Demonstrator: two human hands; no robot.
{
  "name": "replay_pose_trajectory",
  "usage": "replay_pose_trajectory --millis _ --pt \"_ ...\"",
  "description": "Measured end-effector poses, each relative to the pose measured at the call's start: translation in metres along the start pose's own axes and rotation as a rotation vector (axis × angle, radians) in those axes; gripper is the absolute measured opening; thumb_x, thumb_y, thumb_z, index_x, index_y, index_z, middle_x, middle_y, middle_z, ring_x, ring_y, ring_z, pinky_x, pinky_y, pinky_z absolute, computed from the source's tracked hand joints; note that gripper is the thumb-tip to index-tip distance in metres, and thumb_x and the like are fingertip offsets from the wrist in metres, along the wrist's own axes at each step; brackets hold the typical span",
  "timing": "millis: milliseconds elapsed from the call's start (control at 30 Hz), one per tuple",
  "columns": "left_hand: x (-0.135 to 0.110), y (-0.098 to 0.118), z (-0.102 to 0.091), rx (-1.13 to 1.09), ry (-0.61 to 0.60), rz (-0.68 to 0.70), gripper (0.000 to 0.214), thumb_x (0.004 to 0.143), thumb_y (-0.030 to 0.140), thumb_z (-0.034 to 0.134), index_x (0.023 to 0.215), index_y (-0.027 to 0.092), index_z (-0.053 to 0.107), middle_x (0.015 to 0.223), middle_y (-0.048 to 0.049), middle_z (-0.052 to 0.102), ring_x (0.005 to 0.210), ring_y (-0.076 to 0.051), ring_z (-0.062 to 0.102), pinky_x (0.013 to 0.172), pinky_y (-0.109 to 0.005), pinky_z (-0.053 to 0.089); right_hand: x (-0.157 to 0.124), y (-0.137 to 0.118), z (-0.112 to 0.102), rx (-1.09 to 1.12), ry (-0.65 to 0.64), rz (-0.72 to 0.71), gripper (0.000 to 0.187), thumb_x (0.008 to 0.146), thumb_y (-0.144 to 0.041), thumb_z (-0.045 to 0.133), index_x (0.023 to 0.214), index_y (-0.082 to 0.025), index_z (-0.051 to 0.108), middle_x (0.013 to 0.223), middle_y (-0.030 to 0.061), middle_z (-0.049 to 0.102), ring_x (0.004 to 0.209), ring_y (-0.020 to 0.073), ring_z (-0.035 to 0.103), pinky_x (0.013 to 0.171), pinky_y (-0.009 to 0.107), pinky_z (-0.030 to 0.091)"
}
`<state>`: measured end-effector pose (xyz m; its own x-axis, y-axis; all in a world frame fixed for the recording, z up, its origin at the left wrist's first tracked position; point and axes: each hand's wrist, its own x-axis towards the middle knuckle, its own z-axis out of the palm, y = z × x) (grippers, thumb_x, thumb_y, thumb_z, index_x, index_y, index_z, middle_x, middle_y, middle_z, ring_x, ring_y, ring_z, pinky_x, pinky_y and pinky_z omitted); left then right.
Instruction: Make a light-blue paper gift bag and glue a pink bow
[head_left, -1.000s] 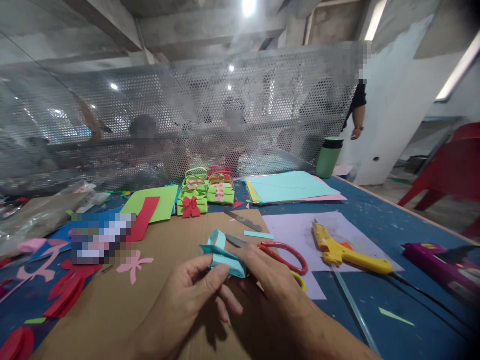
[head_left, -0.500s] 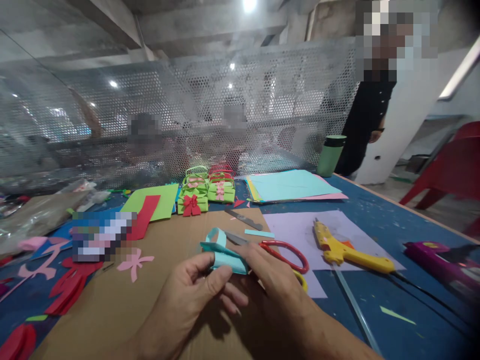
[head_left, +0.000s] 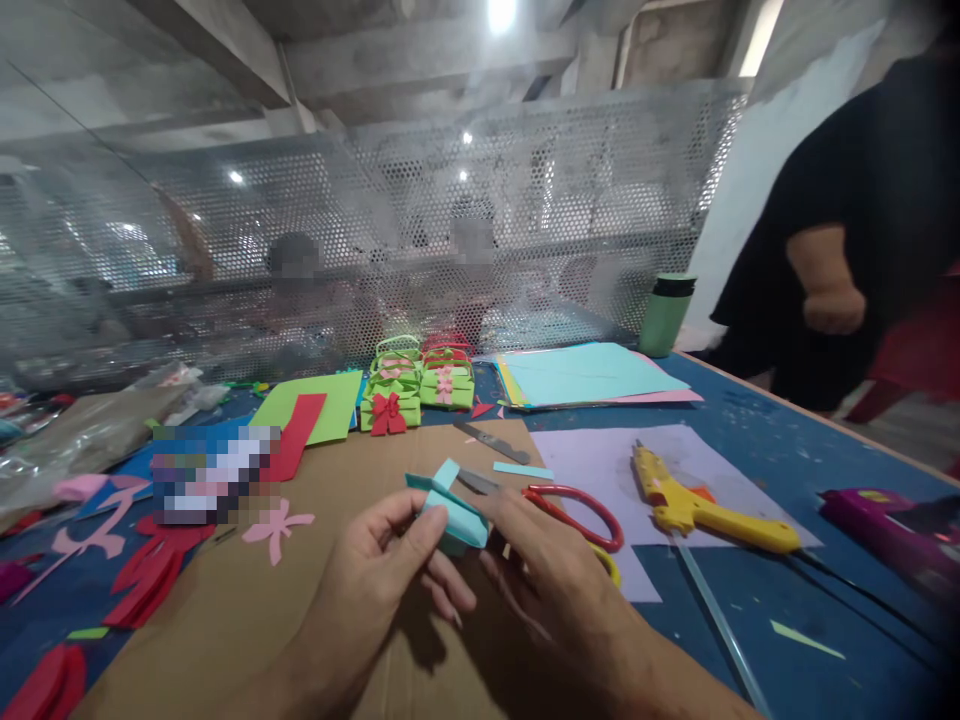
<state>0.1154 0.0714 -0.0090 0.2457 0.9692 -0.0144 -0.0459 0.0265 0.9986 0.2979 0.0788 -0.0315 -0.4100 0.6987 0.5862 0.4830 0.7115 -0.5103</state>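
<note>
A small light-blue folded paper bag (head_left: 459, 522) is pinched between the thumb and fingers of my left hand (head_left: 386, 560), above a sheet of brown cardboard. A narrow strip stands up from its top. My right hand (head_left: 544, 560) is curled at the bag's right end, fingertips against its edge; part of its grip is hidden. Just behind that hand lie red-handled scissors (head_left: 581, 508), and a yellow handle loop (head_left: 607, 565) shows below them. A loose light-blue paper strip (head_left: 523, 470) and a grey metal blade (head_left: 495, 442) rest farther back.
Small green paper bags with bows (head_left: 390, 405) stand at the back. Right of me are a yellow glue gun (head_left: 697, 510), a purple glue gun (head_left: 892, 530) and a green tumbler (head_left: 666, 318). Coloured paper sheets (head_left: 592, 372) are stacked behind; red cutouts (head_left: 154, 575) lie left. A person (head_left: 825, 240) stands right.
The blue paper bag has tilted in my hands, and its strip now shows as an upright piece instead of a loop. The person at the right has come closer.
</note>
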Motion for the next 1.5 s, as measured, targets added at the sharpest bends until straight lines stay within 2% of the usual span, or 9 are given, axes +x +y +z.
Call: replay_pose_trajectory --millis 167,333,433,567,667,767,867,1000,1500 --pt "-0.001 0.001 -0.001 0.114 0.033 -0.015 0.039 0.095 0.052 0.059 0.099 0.014 0.067 0.053 -0.0019 0.067 0.039 -0.010 0.055 0.040 -0.017 0.041 0.002 0.002 -0.005 -0.011 0.056 -0.022 0.029 0.092 -0.012 0.051 0.117 -0.022 0.058 0.100 0.0065 0.069 0.089 0.0218 0.062 0.076 0.034 0.049" --pt "-0.004 0.007 -0.006 0.240 0.105 0.057 0.045 0.097 0.054 0.054 0.109 0.014 0.070 0.055 -0.0020 0.067 0.046 -0.014 0.059 0.046 -0.023 0.048 0.005 0.004 -0.007 0.065 0.068 0.061 0.033 0.090 -0.008 0.052 0.117 -0.023 0.062 0.094 0.0024 0.070 0.076 0.0161 0.061 0.068 0.028 0.046" --pt "-0.003 0.011 -0.014 0.455 0.234 0.261 0.035 0.097 0.048 0.055 0.102 0.018 0.073 0.063 -0.0014 0.067 0.054 -0.014 0.059 0.053 -0.025 0.049 0.006 0.002 -0.010 0.099 0.073 0.120 0.029 0.090 -0.009 0.053 0.113 -0.023 0.065 0.089 0.0005 0.069 0.072 0.0146 0.059 0.067 0.026 0.045" --pt "0.006 0.021 -0.033 0.776 0.459 0.586 0.023 0.090 0.035 0.063 0.108 0.024 0.073 0.101 -0.0050 0.069 0.081 -0.018 0.061 0.074 -0.031 0.052 0.007 -0.003 -0.014 0.140 0.062 0.141 0.030 0.092 -0.012 0.054 0.118 -0.023 0.065 0.088 -0.0006 0.068 0.071 0.0140 0.058 0.066 0.026 0.045" --pt "0.011 0.031 -0.045 0.807 0.253 0.507 0.032 0.084 0.032 0.069 0.115 0.026 0.071 0.111 -0.0052 0.070 0.099 -0.023 0.062 0.090 -0.037 0.051 0.007 -0.004 -0.015 0.152 0.049 0.119 0.028 0.093 -0.012 0.054 0.116 -0.023 0.065 0.088 -0.0008 0.068 0.072 0.0135 0.059 0.067 0.025 0.046" --pt "0.011 0.036 -0.047 0.674 0.054 0.329 0.028 0.081 0.030 0.071 0.109 0.025 0.073 0.107 -0.0044 0.072 0.093 -0.023 0.064 0.079 -0.032 0.053 0.005 -0.003 -0.014 0.160 0.015 0.063 0.024 0.094 -0.012 0.054 0.112 -0.023 0.065 0.087 -0.0012 0.067 0.073 0.0131 0.059 0.066 0.023 0.047" --pt "0.008 0.037 -0.043 0.583 0.018 0.241 0.019 0.081 0.029 0.069 0.098 0.020 0.073 0.099 -0.0046 0.071 0.087 -0.021 0.064 0.070 -0.028 0.050 0.003 -0.002 -0.013 0.142 0.007 0.005 0.026 0.093 -0.011 0.053 0.113 -0.024 0.063 0.087 -0.0008 0.065 0.073 0.0136 0.060 0.064 0.023 0.047" --pt "0.006 0.037 -0.041 0.550 -0.011 0.235 0.016 0.083 0.030 0.067 0.091 0.017 0.072 0.096 -0.0058 0.069 0.092 -0.022 0.063 0.082 -0.032 0.047 0.002 -0.001 -0.013 0.101 -0.019 -0.027 0.025 0.095 -0.011 0.050 0.114 -0.023 0.062 0.087 0.0008 0.064 0.074 0.0154 0.060 0.067 0.027 0.047" --pt "0.011 0.024 -0.039 0.439 -0.017 0.458 0.012 0.084 0.023 0.071 0.073 0.018 0.072 0.076 -0.0022 0.062 0.080 -0.017 0.056 0.075 -0.030 0.042 -0.002 -0.003 -0.013 0.120 -0.044 -0.129 0.021 0.094 -0.010 0.048 0.109 -0.021 0.058 0.088 0.0036 0.063 0.075 0.0161 0.058 0.066 0.027 0.048"
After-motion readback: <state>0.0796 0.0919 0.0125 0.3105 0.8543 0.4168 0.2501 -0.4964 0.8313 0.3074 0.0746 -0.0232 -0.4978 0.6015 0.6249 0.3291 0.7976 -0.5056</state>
